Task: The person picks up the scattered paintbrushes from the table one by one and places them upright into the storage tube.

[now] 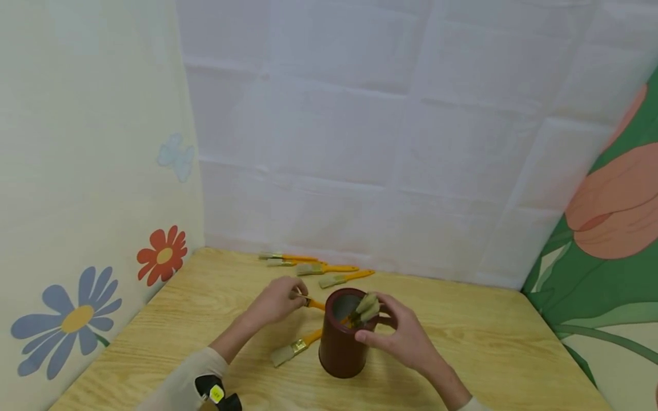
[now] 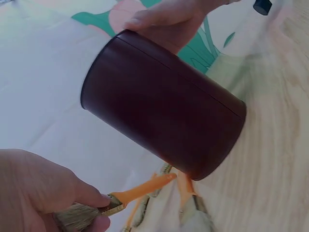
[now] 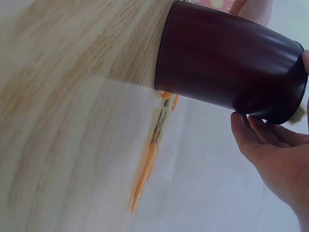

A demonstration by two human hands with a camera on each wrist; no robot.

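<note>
A dark maroon cylindrical holder stands upright on the table. Bristle heads of paintbrushes poke out of its mouth on the right side. My right hand grips the holder near its rim, thumb in front and fingers behind. Left of the holder, my left hand pinches a paintbrush by its metal band and bristles, the orange handle pointing toward the holder. Another paintbrush lies on the table, bristles to the left, its handle end hidden by the holder.
Several orange-handled paintbrushes lie along the back of the wood-grain table, near the white backdrop. Flower-printed cloths stand at the left and right sides.
</note>
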